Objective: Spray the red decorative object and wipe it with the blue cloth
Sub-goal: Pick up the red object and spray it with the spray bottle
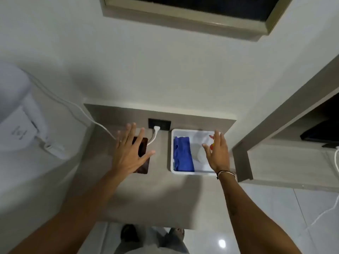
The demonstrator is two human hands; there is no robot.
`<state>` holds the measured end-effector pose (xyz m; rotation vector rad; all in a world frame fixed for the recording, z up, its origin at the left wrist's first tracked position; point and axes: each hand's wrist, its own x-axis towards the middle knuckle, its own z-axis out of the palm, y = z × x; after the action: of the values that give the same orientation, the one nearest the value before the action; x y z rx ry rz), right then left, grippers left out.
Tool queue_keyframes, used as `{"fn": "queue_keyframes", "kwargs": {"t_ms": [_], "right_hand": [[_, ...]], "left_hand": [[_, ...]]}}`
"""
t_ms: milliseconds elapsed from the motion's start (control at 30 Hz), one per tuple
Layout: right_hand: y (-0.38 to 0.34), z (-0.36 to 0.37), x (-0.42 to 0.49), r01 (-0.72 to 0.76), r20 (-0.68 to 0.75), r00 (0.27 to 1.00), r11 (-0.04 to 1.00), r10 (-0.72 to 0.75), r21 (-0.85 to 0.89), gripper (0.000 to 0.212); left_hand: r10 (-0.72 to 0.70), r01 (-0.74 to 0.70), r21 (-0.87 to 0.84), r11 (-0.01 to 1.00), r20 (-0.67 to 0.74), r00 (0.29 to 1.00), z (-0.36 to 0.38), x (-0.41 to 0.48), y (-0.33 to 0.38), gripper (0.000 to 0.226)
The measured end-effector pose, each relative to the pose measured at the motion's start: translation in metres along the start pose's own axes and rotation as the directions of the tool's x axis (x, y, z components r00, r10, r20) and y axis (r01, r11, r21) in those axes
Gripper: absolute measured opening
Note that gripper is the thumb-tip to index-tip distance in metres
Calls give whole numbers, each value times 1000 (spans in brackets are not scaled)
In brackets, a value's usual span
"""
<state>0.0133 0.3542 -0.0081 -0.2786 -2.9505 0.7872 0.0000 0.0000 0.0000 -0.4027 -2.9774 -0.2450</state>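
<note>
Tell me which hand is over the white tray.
The right hand, wristband on its wrist, is spread over the white tray beside the blue cloth. The left hand is over the dark phone instead.

Bare grey wood-grain shelf top [128,198] is left along the near edge. The far left is taken by a dark flat phone [144,156] and its white plugged cable [156,133]; the right edge is filled by a white rectangular plastic tray [172,153], hemmed by a grey cabinet side panel [242,162].
</note>
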Motion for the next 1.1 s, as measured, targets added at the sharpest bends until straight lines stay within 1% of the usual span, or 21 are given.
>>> {"fn": "queue_keyframes", "kwargs": {"t_ms": [33, 67, 100, 200, 233, 300, 367, 433, 500, 567, 633, 700, 767, 833, 867, 900, 933, 967, 1000, 1067, 1100], "right_hand": [[3, 5, 1, -32, -26, 999, 992, 35, 119, 78], [5, 7, 2, -71, -24, 997, 972, 78, 226, 78], [5, 10, 0, -107, -25, 993, 954, 119, 281, 80], [10, 22, 0, -251, -48, 958, 905, 284, 344, 78], [11, 26, 0, -261, -60, 951, 888, 305, 378, 74], [16, 29, 1, -205, -95, 959, 882, 268, 424, 67], [17, 31, 3, -172, -111, 964, 885, 242, 433, 65], [16, 30, 3, -201, -136, 945, 856, 298, 476, 58], [10, 29, -1, -229, -185, 915, 841, 357, 491, 51], [3, 24, -8, -208, -253, 890, 833, 378, 513, 50], [-8, 18, -18, -170, -293, 868, 792, 402, 586, 53], [-23, 14, -33, -139, -270, 865, 719, 423, 681, 49], [-43, 13, -53, -126, -181, 889, 603, 421, 788, 36], [-64, 17, -73, -175, -42, 918, 498, 393, 849, 36], [-73, 23, -81, -182, 2, 927, 445, 375, 877, 34], [-82, 30, -87, -163, 21, 939, 389, 345, 907, 25], [-90, 37, -93, -145, 37, 953, 343, 301, 928, 24], [-100, 42, -100, -145, 56, 967, 354, 250, 924, 36], [-108, 48, -106, -164, 100, 980, 412, 171, 896, 43], [-124, 58, -117, -196, 233, 972, 601, 16, 775, 45], [-129, 64, -120, -192, 288, 957, 668, -35, 719, 45]], "left_hand": [[-30, 31, -8, 999, 69, 997, 5, -3, 0, 109], [-55, 58, -27, 998, 104, 993, 6, -3, 1, 113], [-65, 71, -32, 997, 155, 986, 9, -5, -1, 118], [-52, 75, -76, 994, 269, 962, 8, -3, -6, 132], [-52, 83, -89, 993, 300, 952, 6, -1, -8, 134], [-42, 93, -139, 986, 328, 944, -1, 4, -11, 129], [-41, 114, -201, 973, 337, 941, -6, 8, -14, 120], [-31, 119, -260, 958, 320, 947, -11, 13, -16, 112], [-19, 112, -279, 954, 315, 949, -14, 16, -20, 109], [-5, 106, -297, 949, 322, 947, -13, 18, -25, 111], [1, 116, -348, 930, 318, 948, -12, 17, -33, 113], [19, 115, -417, 902, 304, 953, -9, 13, -43, 113], [43, 108, -485, 868, 289, 956, -6, 8, -56, 112], [37, 129, -558, 820, 277, 960, -4, 2, -70, 109], [37, 135, -588, 797, 272, 962, -3, -1, -78, 109], [44, 136, -613, 779, 269, 962, -4, -3, -85, 108], [50, 140, -632, 762, 272, 961, -5, -5, -91, 107], [58, 141, -650, 747, 275, 960, -7, -6, -96, 107], [59, 141, -663, 735, 270, 961, -9, -8, -101, 108], [40, 165, -672, 722, 278, 960, -9, -11, -109, 113], [32, 180, -668, 722, 292, 956, -10, -12, -112, 115]]}}
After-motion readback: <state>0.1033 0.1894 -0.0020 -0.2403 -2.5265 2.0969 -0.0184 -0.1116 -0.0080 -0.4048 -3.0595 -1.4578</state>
